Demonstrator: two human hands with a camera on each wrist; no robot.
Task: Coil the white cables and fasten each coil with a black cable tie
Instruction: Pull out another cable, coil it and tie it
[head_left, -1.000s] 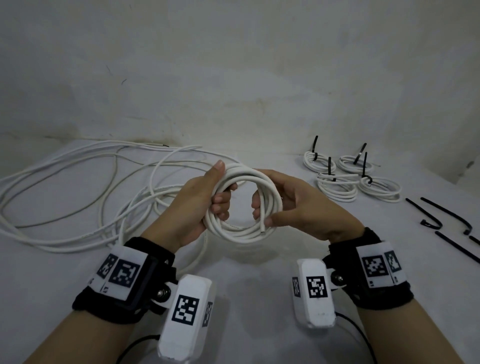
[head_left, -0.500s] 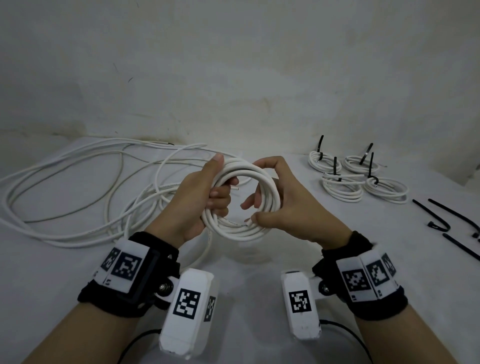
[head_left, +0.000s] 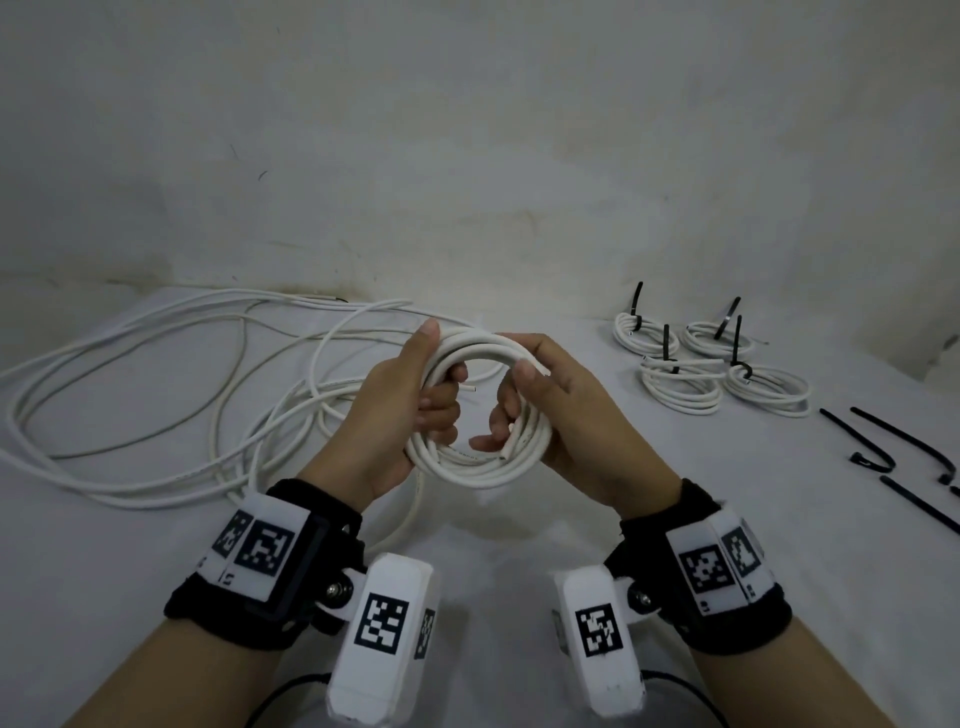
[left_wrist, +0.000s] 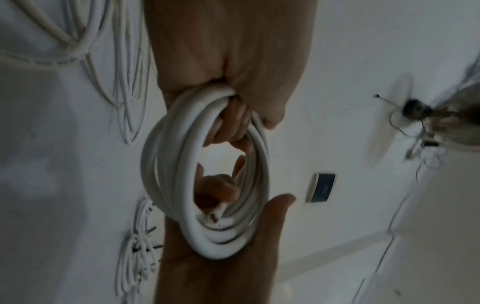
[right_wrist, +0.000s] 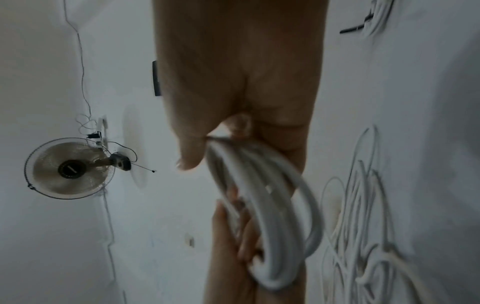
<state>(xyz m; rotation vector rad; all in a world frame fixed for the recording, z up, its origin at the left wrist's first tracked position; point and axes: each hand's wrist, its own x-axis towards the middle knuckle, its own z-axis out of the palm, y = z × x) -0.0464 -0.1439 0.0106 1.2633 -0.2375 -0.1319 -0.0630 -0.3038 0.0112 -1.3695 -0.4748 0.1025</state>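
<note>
A white cable coil (head_left: 480, 467) (left_wrist: 207, 185) (right_wrist: 275, 205) is held upright above the table between both hands. My left hand (head_left: 405, 405) grips its left side, thumb over the top and fingers curled through the ring. My right hand (head_left: 550, 415) holds the right side, thumb on the top strand and fingers curled inside. Two cut cable ends show inside the ring. Loose black cable ties (head_left: 893, 447) lie at the far right of the table.
A long loose white cable (head_left: 156, 395) sprawls over the left half of the table. Several finished coils with black ties (head_left: 706, 364) lie at the back right. A pale wall stands close behind the table.
My right hand has shifted its hold on the coil: the thumb moved from the lower right edge up to the top strand. The left hand keeps its grip.
</note>
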